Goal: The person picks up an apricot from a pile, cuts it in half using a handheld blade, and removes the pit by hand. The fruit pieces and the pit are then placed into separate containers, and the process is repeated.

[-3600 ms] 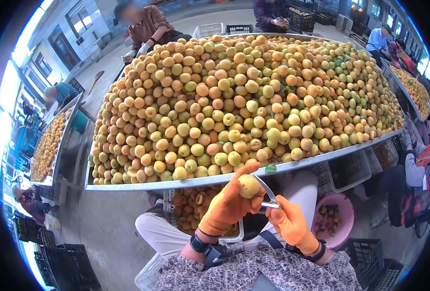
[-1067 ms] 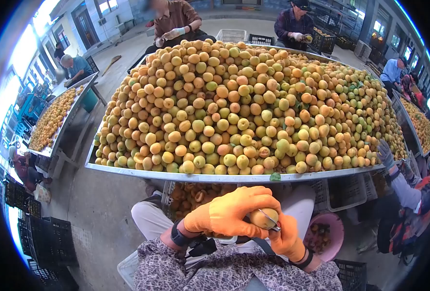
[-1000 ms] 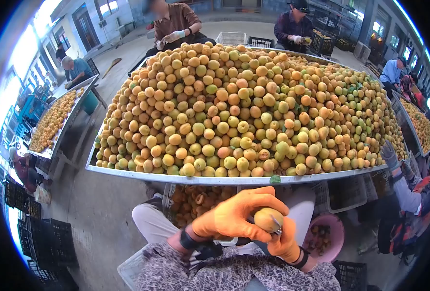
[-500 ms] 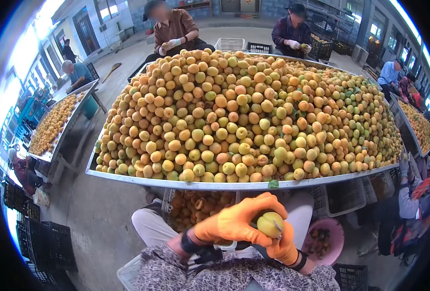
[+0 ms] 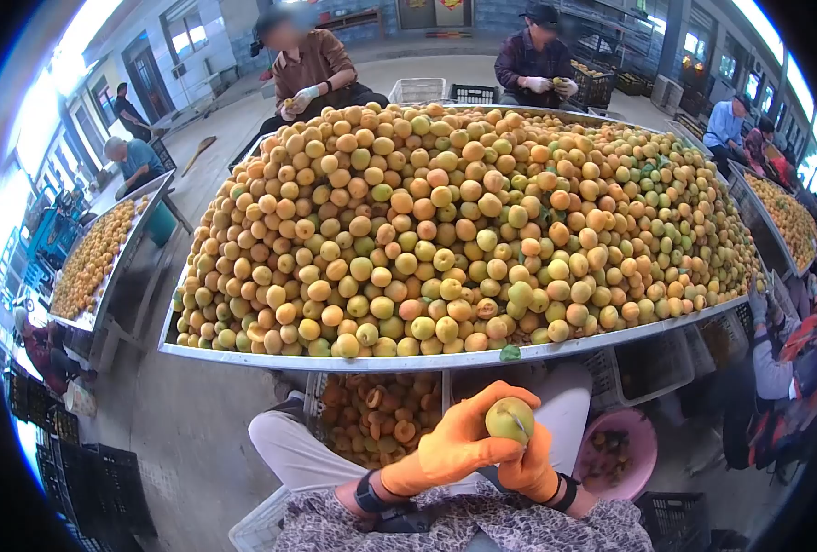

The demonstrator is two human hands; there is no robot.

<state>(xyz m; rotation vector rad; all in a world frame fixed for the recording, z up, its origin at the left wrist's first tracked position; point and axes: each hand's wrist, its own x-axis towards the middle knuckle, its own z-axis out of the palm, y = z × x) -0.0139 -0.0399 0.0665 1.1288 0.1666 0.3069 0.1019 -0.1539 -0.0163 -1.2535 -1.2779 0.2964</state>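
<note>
A yellow-green apricot [image 5: 508, 420] sits between my two orange-gloved hands, above my lap. My left hand [image 5: 459, 446] is closed around it, fingers behind and thumb in front. My right hand [image 5: 530, 467] is closed too, pressed against the fruit's lower right side. A thin grey line, perhaps a narrow blade or a cut, crosses the apricot's face; whatever my right fingers grip is hidden. Below the table edge, left of my hands, a crate [image 5: 312, 394] holds opened apricot halves [image 5: 376, 414]. To the right stands a pink basin [image 5: 643, 453] with dark scraps inside.
A metal-rimmed table [image 5: 399, 362] heaped with apricots [image 5: 445, 239] fills the space ahead. Two people in gloves work across it. Grey crates [image 5: 652, 368] sit under its right side, black crates [image 5: 95, 483] at far left. Other fruit-covered tables stand left and right.
My hands have moved slightly down, and the apricot has turned and sits more upright, with its grey line facing up. The whole view has shifted a little.
</note>
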